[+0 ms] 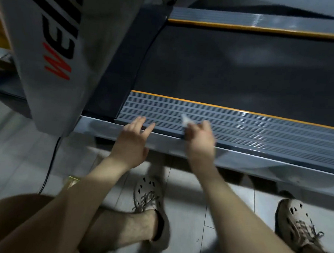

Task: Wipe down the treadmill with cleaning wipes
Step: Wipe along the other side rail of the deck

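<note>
The treadmill lies across the view, with a dark belt (234, 71) between two ribbed grey side rails edged in yellow. My right hand (200, 140) is over the near side rail (259, 132), shut on a small white cleaning wipe (185, 120) that sticks out past the fingers. My left hand (132, 141) hovers at the rail's outer edge a little to the left, fingers apart and holding nothing. Both hands are slightly blurred.
The treadmill's grey upright (55, 47) with black and red lettering rises at the left. A black cable (50, 162) runs down from it across the tiled floor. My two feet in beige perforated shoes (150, 195) (297, 222) stand beside the treadmill frame.
</note>
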Demonstrator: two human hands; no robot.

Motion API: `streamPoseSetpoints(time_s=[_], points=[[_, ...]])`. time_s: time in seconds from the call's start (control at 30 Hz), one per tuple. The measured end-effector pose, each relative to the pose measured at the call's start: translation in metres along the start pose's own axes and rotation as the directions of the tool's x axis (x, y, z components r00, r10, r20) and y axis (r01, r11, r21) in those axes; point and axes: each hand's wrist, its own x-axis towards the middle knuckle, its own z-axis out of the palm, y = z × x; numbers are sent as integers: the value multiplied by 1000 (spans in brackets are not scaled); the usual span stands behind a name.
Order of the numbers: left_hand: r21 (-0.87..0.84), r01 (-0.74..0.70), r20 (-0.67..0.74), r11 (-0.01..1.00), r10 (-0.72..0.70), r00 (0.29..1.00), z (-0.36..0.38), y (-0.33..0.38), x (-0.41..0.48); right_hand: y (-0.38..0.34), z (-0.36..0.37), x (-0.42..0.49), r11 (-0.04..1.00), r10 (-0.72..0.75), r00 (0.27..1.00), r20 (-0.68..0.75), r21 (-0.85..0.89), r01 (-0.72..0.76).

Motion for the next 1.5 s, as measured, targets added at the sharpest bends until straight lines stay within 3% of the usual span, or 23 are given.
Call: streamPoseSetpoints(time_s=[0.07,0.13,0.2,0.3,0.37,0.43,0.5,0.57,0.6,0.67,0.73,0.8,0.87,0.93,1.03,1.07,1.13,1.17,1.2,1.23,1.27,1.33,1.5], points=[[12,33,43,999,-34,999,0,3,-4,-50,30,-1,975,-220,956,196,49,215],[-19,54,106,998,-52,993,1,4,-5,-56,31,4,954,-299,933,201,32,299],[-66,85,141,994,-75,987,3,6,-5,-21,11,7,960,-277,951,136,-12,281],[-105,99,96,990,-89,991,10,11,-8,63,-51,17,996,35,997,-61,-81,-40],[-96,108,90,989,-100,991,14,14,-9,102,-95,18,942,293,932,-214,-100,-319],[-86,112,91,990,-104,990,16,17,-12,105,-98,25,883,408,863,-299,-111,-456],[-90,113,94,990,-104,990,15,18,-11,62,-57,32,930,323,916,-236,-100,-354],[-92,103,113,990,-92,989,13,15,-8,10,-1,42,996,83,993,-82,-4,-84],[-100,99,120,990,-86,989,11,13,-7,-17,23,46,997,-41,998,43,66,38],[-122,97,124,988,-82,989,10,10,-7,-51,35,52,966,-260,936,237,76,248],[-135,95,102,986,-81,991,12,9,-7,-43,18,66,952,-306,906,292,86,294],[-151,91,69,984,-82,994,16,10,-8,5,-11,76,980,-196,956,217,80,183],[-161,85,53,983,-77,996,22,9,-9,66,-52,79,996,78,997,0,-53,-78],[-165,74,39,984,-68,997,25,8,-9,106,-84,78,954,262,943,-205,-94,-286],[-179,57,22,982,-54,998,28,8,-9,85,-68,80,904,406,871,-276,-21,-428],[-187,57,21,981,-54,998,28,8,-9,61,-50,82,925,366,896,-252,-4,-379],[-194,54,15,980,-52,999,25,9,-7,3,-4,85,997,62,995,-76,42,-59],[-204,52,13,978,-50,999,24,9,-7,-24,19,85,989,-146,985,91,19,145],[-217,53,18,975,-50,999,22,10,-7,-45,34,86,955,-288,925,247,5,296],[-229,59,25,972,-54,998,20,9,-7,-59,39,91,924,-362,870,333,7,382],[-239,70,33,969,-64,997,19,9,-8,-61,40,97,910,-392,848,356,14,414],[-252,84,63,964,-70,996,18,8,-9,-38,31,104,917,-378,877,296,-15,400],[-229,95,128,969,-66,990,6,5,-4,26,4,104,988,-112,993,45,-103,116]])
